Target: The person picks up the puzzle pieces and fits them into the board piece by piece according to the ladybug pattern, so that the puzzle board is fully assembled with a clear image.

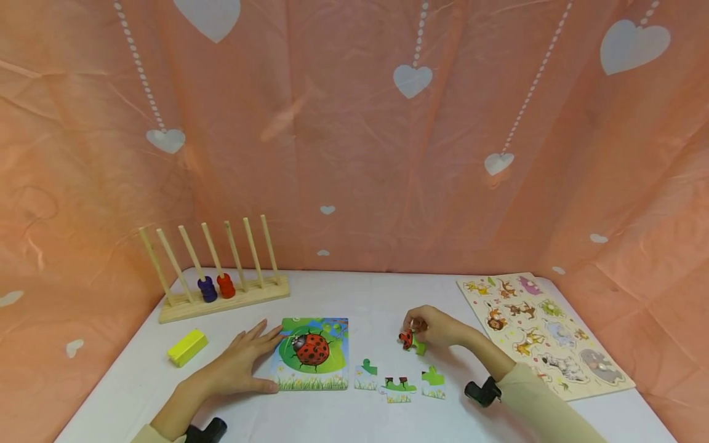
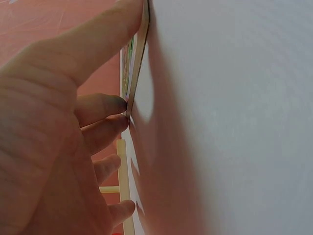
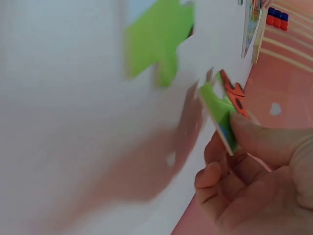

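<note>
A square ladybug puzzle picture [image 1: 311, 354] lies on the white table. My left hand [image 1: 246, 362] is spread along its left side, thumb and fingertips right at the edge; in the left wrist view, the thumb [image 2: 105, 36] lies along the board's side. Between thumb and fingers my right hand [image 1: 436, 326] pinches a red and green puzzle piece [image 3: 222, 110], held tilted over the table. Below that hand lie several loose pieces: a left corner piece [image 1: 365, 376], a bottom piece with ladybug legs [image 1: 399, 387] and a green right piece [image 1: 434, 383].
At the back left stands a wooden peg rack [image 1: 227, 306] with purple rings [image 1: 207, 289] and red rings [image 1: 225, 286] on two pegs. A yellow block [image 1: 188, 348] is left of my left hand. An animal peg board [image 1: 545, 335] lies at the right, partly under my right forearm.
</note>
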`<state>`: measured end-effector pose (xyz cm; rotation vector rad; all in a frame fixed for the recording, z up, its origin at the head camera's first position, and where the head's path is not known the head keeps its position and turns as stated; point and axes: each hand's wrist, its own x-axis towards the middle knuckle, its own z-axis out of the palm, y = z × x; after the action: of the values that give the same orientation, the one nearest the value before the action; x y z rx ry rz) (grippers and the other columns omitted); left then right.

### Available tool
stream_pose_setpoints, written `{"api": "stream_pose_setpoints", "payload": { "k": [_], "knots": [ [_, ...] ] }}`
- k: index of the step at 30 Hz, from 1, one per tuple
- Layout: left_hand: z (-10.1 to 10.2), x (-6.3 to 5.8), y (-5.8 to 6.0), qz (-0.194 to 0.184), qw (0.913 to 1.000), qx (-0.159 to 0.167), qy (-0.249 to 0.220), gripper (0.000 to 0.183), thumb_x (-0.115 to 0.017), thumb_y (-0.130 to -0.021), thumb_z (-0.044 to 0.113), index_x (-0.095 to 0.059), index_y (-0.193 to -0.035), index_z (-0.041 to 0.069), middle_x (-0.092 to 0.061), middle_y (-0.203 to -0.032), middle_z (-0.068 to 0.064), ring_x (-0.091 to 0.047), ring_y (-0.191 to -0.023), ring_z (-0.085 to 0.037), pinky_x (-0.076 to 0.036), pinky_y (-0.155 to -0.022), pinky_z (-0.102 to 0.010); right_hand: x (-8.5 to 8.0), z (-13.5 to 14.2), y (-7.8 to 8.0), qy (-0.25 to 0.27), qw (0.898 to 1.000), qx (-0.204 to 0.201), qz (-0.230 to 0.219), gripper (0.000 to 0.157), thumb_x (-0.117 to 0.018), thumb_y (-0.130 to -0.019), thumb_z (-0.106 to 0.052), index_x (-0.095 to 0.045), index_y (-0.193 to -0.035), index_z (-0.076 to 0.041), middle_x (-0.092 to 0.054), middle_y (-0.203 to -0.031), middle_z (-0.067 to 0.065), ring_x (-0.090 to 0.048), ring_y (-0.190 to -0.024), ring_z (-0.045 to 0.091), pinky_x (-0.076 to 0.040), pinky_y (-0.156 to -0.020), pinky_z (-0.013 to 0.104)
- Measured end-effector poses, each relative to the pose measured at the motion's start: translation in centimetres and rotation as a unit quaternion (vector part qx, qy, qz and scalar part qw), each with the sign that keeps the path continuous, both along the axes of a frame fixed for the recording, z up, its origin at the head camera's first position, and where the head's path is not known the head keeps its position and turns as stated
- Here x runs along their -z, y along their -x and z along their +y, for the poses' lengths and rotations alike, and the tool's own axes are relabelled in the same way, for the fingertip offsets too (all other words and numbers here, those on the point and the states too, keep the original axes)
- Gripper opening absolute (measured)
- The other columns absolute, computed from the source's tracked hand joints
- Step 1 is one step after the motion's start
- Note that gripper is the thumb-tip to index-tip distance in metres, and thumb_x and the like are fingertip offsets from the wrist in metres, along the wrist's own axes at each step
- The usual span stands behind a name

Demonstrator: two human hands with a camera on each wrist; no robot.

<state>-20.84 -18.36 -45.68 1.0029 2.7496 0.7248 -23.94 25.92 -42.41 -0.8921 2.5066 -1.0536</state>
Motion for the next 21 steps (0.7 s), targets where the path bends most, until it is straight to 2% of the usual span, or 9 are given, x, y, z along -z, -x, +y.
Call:
{"api": "stream_pose_setpoints", "payload": {
  "k": [9,15,21],
  "knots": [
    [0.0,0.0,0.1,-0.007,1.0000,-0.001,0.002,0.099,-0.076,-0.075,0.062,-0.048,-0.144,-0.003,-0.037,-0.155,-0.022,-0.015,-0.144,-0.055,-0.013,-0.101,-0.082,0.1,-5.9,1.8,0.028,0.999,-0.041,-0.004,0.024,-0.062,-0.082,0.018,-0.066,-0.099,0.003,-0.059,-0.079,0.006,-0.047,-0.073,0.009,-0.043,-0.067,0.024],
    [-0.1,-0.1,0.0,-0.011,0.9999,-0.004,0.002,0.099,-0.077,-0.075,0.062,-0.048,-0.145,-0.003,-0.036,-0.156,-0.022,-0.014,-0.144,-0.055,-0.012,-0.102,-0.081,-0.3,-10.1,1.9,0.030,0.997,-0.074,-0.013,0.022,-0.059,-0.085,0.017,-0.066,-0.101,0.004,-0.061,-0.082,0.009,-0.048,-0.073,0.009,-0.044,-0.067,0.022],
    [0.0,-0.1,0.2,-0.012,0.9999,-0.003,0.004,0.099,-0.077,-0.075,0.063,-0.049,-0.145,-0.002,-0.036,-0.156,-0.021,-0.014,-0.144,-0.055,-0.013,-0.102,-0.081,-0.2,-13.2,1.6,0.028,0.995,-0.089,-0.025,0.020,-0.059,-0.089,0.015,-0.066,-0.103,0.004,-0.062,-0.082,0.008,-0.048,-0.068,0.006,-0.043,-0.063,0.019]
  ]
}}
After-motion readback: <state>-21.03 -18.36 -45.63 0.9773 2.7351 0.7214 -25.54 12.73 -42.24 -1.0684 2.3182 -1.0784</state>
